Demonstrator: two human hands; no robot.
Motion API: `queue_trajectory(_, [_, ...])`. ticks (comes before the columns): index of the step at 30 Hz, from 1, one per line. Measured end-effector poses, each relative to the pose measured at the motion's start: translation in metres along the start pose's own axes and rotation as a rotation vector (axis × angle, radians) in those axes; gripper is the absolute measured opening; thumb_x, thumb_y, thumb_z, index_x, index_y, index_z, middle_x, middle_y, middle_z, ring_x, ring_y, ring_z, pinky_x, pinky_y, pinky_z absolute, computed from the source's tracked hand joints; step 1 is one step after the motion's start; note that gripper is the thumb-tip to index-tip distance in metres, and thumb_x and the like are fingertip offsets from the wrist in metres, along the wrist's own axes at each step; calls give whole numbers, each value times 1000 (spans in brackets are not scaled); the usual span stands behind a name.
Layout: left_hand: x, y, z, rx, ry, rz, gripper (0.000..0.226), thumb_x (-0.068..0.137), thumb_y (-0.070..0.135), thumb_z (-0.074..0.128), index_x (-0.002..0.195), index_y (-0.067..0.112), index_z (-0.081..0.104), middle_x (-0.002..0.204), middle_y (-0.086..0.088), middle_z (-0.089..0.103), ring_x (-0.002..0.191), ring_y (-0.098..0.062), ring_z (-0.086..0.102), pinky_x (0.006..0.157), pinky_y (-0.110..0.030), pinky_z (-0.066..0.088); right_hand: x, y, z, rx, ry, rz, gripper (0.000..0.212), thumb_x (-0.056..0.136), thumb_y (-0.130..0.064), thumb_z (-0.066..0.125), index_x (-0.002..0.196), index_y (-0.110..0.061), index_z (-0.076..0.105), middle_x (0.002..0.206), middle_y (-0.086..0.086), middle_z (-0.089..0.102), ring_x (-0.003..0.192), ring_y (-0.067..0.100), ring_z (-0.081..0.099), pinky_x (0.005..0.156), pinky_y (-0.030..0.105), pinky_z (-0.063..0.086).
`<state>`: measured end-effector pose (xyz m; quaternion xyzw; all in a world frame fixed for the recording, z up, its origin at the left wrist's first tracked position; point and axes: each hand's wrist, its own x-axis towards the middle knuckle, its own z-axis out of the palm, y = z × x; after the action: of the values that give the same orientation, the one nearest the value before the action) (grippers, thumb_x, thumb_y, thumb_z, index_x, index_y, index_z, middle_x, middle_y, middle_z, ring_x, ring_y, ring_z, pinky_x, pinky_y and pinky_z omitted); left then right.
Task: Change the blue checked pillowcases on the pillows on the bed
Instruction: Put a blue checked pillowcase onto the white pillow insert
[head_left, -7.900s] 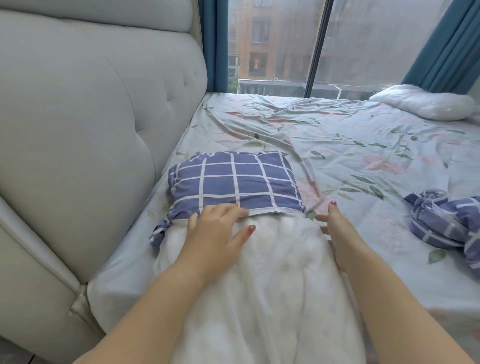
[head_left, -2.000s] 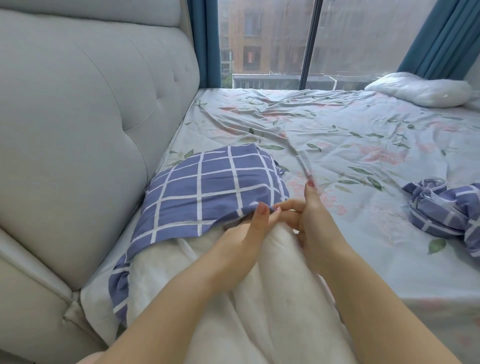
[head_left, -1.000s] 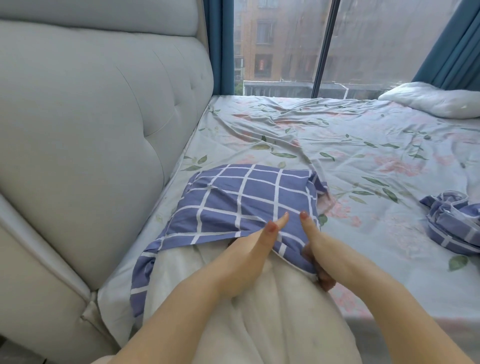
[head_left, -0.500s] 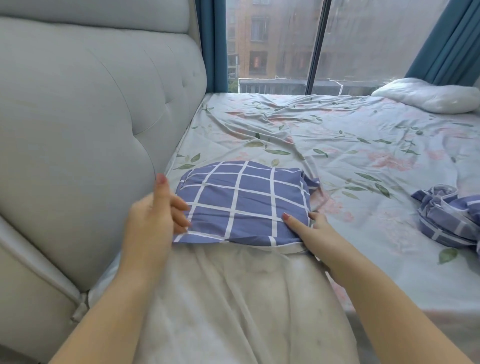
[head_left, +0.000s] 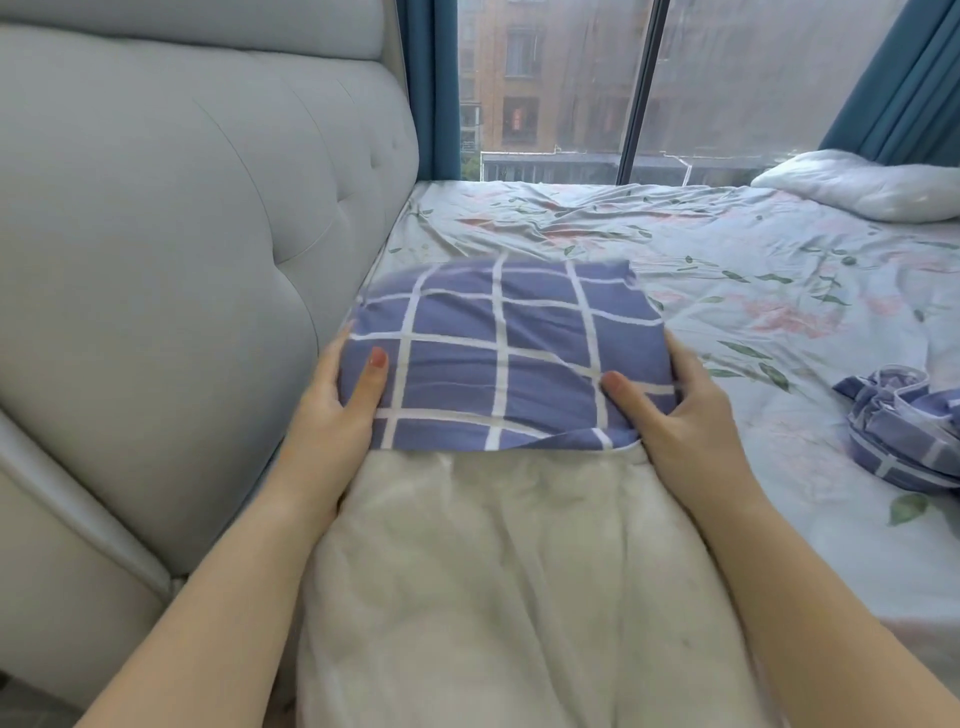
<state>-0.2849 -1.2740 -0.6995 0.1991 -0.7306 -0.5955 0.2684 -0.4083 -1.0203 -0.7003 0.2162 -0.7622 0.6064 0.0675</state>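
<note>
As a blue checked pillowcase (head_left: 498, 353) covers only the far end of a white pillow (head_left: 509, 571) on the bed (head_left: 769, 244), a person grips the case at both sides. The left hand (head_left: 337, 410) clasps the case's left edge right beside the grey padded headboard (head_left: 182, 249), thumb laid flat on top of the fabric and fingers out of sight around the side. The right hand (head_left: 675, 415) holds the right edge the same way, thumb on top and fingers curled along the pillow's flank. The near part of the pillow lies bare between the two forearms, and the hem of the checked cloth runs across it from hand to hand. A second checked pillowcase (head_left: 904, 431) lies crumpled on the floral bedding well to the right, apart from the pillow. Another bare pillow (head_left: 857, 189) rests at the far right corner of the bed, near a blue curtain (head_left: 893, 78). Beyond the bed, a tall window (head_left: 561, 88) looks onto a brick building.
</note>
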Motion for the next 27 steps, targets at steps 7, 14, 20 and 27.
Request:
queue_trajectory(7, [4, -32, 17, 383, -110, -293, 78, 84, 77, 20, 147, 35, 40, 150, 2, 46, 138, -23, 41, 107, -30, 29, 4, 42, 0, -556, -392, 466, 59, 86, -66, 52, 132, -28, 51, 126, -2, 63, 113, 23, 59, 94, 34, 45])
queue_trajectory(14, [5, -36, 9, 421, -85, -348, 63, 94, 69, 22, 142, 34, 44, 144, 0, 50, 132, -25, 46, 107, -36, 34, -19, 4, -27, -527, -335, 496, 7, 87, -25, 57, 93, -23, 60, 101, 1, 56, 91, 21, 55, 71, 31, 43])
queue_trajectory(20, [3, -31, 11, 428, -66, -303, 61, 95, 68, 19, 136, 32, 47, 137, -1, 55, 126, -24, 49, 95, -33, 35, -26, -17, -32, -768, -481, 384, 25, 82, -25, 59, 65, -6, 62, 81, 8, 67, 72, 23, 59, 61, 29, 41])
queue_trajectory(27, [1, -21, 15, 270, -10, -234, 60, 97, 67, 19, 134, 36, 54, 125, 12, 56, 123, -17, 50, 104, -33, 37, -31, -35, -22, -602, -269, 184, 47, 91, -19, 56, 48, 0, 52, 40, -1, 45, 42, 14, 37, 47, 23, 33])
